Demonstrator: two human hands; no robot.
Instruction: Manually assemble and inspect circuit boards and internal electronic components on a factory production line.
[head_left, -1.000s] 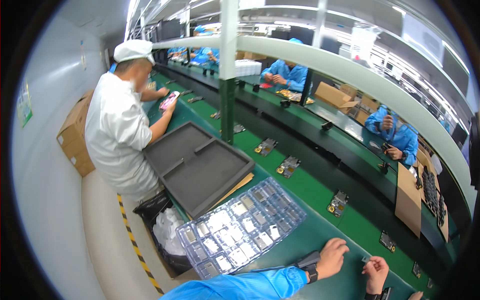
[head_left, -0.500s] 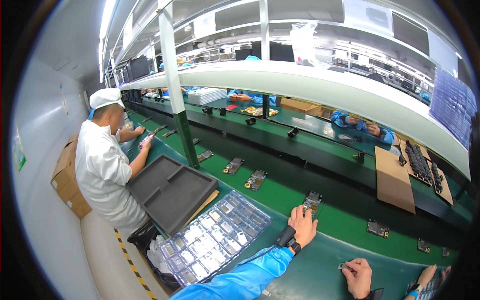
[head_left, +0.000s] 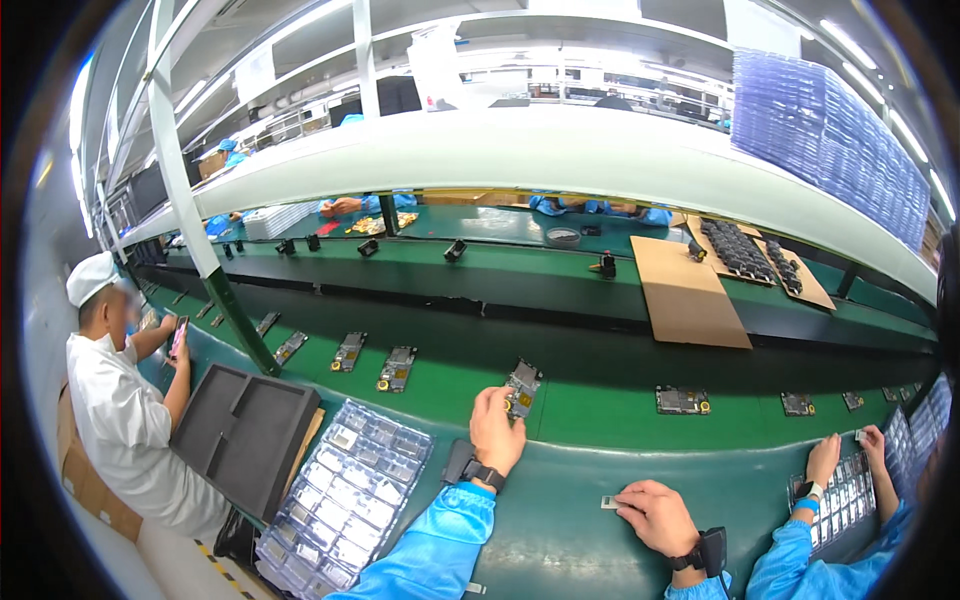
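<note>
The left hand [head_left: 498,432] covers part of a circuit board [head_left: 524,380]; the right hand [head_left: 658,515] hides one end of a small plate [head_left: 608,503].

The left hand [head_left: 497,432], over the bench [head_left: 560,490] a second ago, now touches a circuit board [head_left: 524,378].

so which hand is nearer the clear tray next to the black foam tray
Left. The left hand is right of the clear tray, at a circuit board; the right hand is farther right, holding a small metal piece.
</note>
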